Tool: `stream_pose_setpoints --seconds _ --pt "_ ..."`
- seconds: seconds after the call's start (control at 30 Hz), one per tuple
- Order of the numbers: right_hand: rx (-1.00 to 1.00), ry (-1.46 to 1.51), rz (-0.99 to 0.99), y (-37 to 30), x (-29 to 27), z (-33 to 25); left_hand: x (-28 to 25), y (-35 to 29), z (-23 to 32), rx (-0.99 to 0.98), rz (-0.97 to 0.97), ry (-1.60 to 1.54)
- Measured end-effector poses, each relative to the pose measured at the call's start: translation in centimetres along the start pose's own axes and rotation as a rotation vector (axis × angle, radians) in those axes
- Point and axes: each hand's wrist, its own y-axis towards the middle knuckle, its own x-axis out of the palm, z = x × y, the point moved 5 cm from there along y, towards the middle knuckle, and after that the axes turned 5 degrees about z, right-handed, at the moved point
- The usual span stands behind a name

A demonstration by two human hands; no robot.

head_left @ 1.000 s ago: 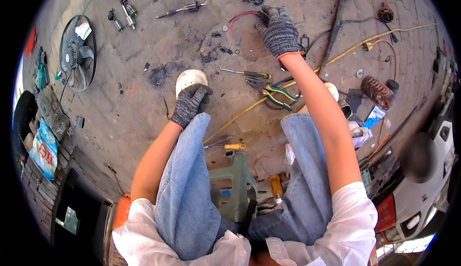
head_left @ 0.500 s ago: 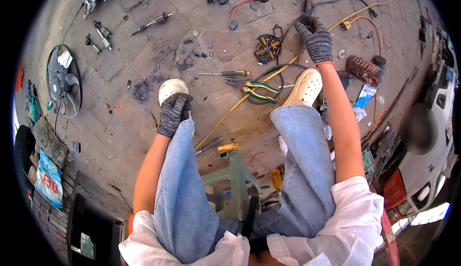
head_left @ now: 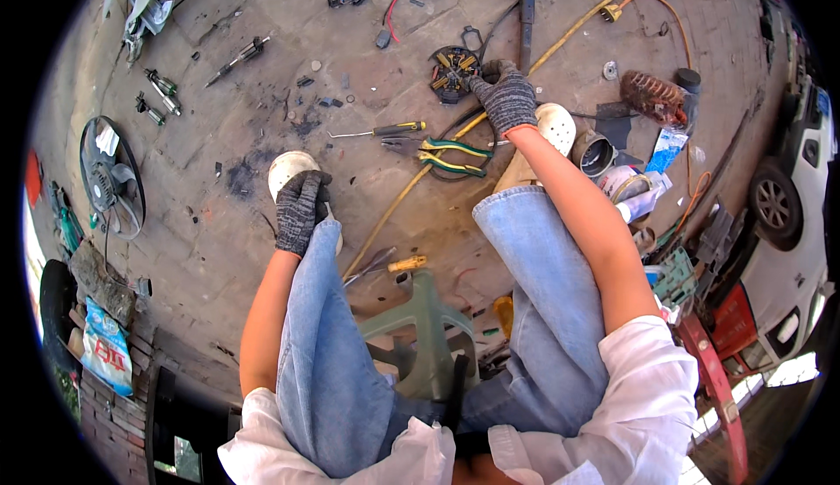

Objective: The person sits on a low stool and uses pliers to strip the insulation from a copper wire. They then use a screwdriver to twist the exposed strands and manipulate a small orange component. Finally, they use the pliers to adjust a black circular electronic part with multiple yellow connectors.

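My right hand [head_left: 505, 97], in a dark grey knit glove, reaches to the right edge of a round black plate with brass-coloured parts [head_left: 453, 73]. Its thumb and fingers look apart; whether they touch the plate is unclear. My left hand [head_left: 300, 208], gloved alike, hangs by my left knee over a cream shoe [head_left: 290, 168]. Its fingers are curled, and what they hold, if anything, is hidden. Between my feet lie green-and-yellow-handled pliers [head_left: 451, 158] and a hooked pick with a yellow-black handle [head_left: 398, 128]. A dark metal bar [head_left: 527, 12] lies beyond my right hand.
A yellow cord [head_left: 394, 207] crosses the paved floor. A copper-wound coil [head_left: 652, 98] and a metal cylinder housing [head_left: 597, 154] lie at right. A fan [head_left: 112, 179] and several slim metal shafts [head_left: 164, 91] are at left. A green stool [head_left: 424, 327] stands between my legs.
My right hand has left the metal bar and come left and nearer, to the round black plate. The view has shifted slightly; my left hand stays by the knee.
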Motion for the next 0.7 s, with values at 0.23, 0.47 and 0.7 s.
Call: stream_pose_setpoints --seconds 0.23,0.47,0.7 --pt "-0.034 0.059 -0.050 -1.5 -0.5 -1.0 5.5 0.6 6.7 0.278 -0.180 0.222" --pt "-0.030 0.218 -0.137 -0.1 2.3 -0.7 11.6 4.7 8.5 0.537 -0.136 0.422" --pt "-0.079 0.499 -0.282 -1.2 4.4 -2.9 12.7 8.5 7.6 0.375 -0.201 0.200"
